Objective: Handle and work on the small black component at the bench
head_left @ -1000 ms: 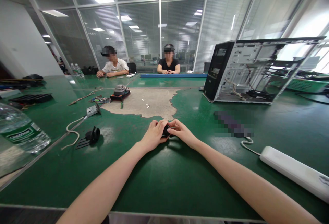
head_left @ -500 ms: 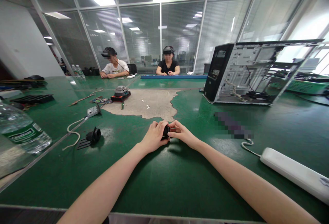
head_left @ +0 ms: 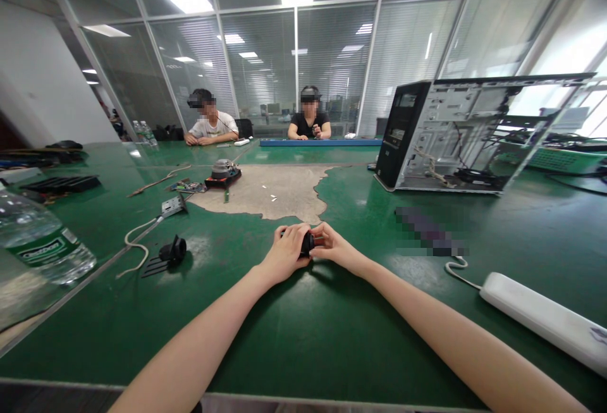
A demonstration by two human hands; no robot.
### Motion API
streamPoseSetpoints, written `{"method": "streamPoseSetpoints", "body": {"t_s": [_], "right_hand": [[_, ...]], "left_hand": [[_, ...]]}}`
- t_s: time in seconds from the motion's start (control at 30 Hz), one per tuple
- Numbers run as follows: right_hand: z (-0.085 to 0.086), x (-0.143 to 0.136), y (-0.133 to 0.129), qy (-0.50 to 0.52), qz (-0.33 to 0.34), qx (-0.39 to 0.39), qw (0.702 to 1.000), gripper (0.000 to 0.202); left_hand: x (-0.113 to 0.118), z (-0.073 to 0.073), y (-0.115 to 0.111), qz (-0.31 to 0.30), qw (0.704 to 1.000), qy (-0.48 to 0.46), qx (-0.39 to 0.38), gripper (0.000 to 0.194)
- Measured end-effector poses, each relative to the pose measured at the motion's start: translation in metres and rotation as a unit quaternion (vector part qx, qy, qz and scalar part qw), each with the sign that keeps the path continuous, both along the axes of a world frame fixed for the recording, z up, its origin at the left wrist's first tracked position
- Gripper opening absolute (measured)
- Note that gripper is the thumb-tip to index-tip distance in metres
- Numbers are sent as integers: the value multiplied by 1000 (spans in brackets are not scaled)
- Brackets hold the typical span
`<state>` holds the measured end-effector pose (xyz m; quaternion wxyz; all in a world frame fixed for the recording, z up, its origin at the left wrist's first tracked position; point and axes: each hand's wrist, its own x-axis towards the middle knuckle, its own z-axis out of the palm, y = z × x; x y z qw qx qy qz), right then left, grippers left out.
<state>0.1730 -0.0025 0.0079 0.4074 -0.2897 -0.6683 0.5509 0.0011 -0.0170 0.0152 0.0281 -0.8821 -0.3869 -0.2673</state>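
Observation:
A small black part (head_left: 306,245) is between my two hands, low over the green table (head_left: 303,337). My left hand (head_left: 287,252) wraps over it from the left, with the back of the hand up and the thumb along its near side. From the right, the curled fingers of my right hand (head_left: 334,248) meet the part's right side. Much of the part is hidden by the fingers. To the left lies another black part (head_left: 173,249) with a slotted flat piece.
An open computer case (head_left: 410,138) stands at the right, a white power strip (head_left: 540,321) nearer. A water bottle (head_left: 52,248) is at the left. A heatsink with fan (head_left: 224,172) and a metal bracket (head_left: 173,206) lie further in. Two people sit across the table.
The fingers of my left hand have shifted slightly over the black part. Across the table, the person in black has raised one hand.

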Motion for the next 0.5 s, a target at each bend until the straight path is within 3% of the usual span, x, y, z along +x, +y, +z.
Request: {"method": "streamPoseSetpoints", "body": {"t_s": [0.2,0.37,0.5], "right_hand": [[-2,-3,0,8,-26,4,1000,24],[-5,-4,3,-9,-61,-4,998,33],[-2,-2,2,-5,-29,-10,1000,33]], "left_hand": [[0,-1,1,2,1000,-5,1,56],[0,-3,2,8,1000,-7,4,56],[0,-3,2,7,1000,-2,5,57]]}}
